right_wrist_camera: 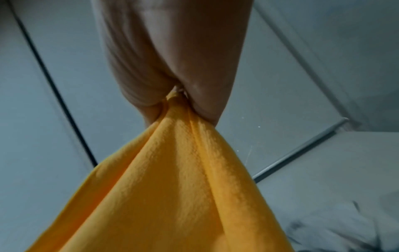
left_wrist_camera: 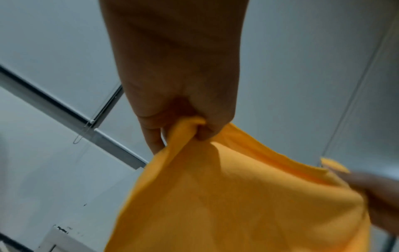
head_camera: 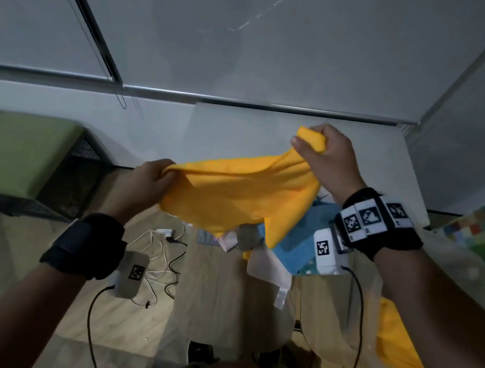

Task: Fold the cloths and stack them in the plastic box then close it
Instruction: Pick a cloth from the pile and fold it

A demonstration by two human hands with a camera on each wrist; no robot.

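**Both hands holding up the orange cloth**

The left hand point(head_camera: 150, 180) is gripping one end of the orange cloth point(head_camera: 233, 195), fingers point(left_wrist_camera: 151, 134) curled round a bunched edge w/ the thumb pressing it in. The right hand point(head_camera: 330, 155) is gripping the other end, sitting higher & further from the person, fingers point(right_wrist_camera: 138, 81) clenched on a gathered corner. The cloth is hanging in the air btwn the two hands, sagging in the middle, well above the table point(head_camera: 221, 297).

Below it, a blue cloth point(head_camera: 297, 245) and a white cloth point(head_camera: 270, 270) are lying crumpled on the table, touching each other. Another orange cloth point(head_camera: 398, 346) is lying under the right forearm. Cables point(head_camera: 162, 253) are lying on the floor, left of the table.
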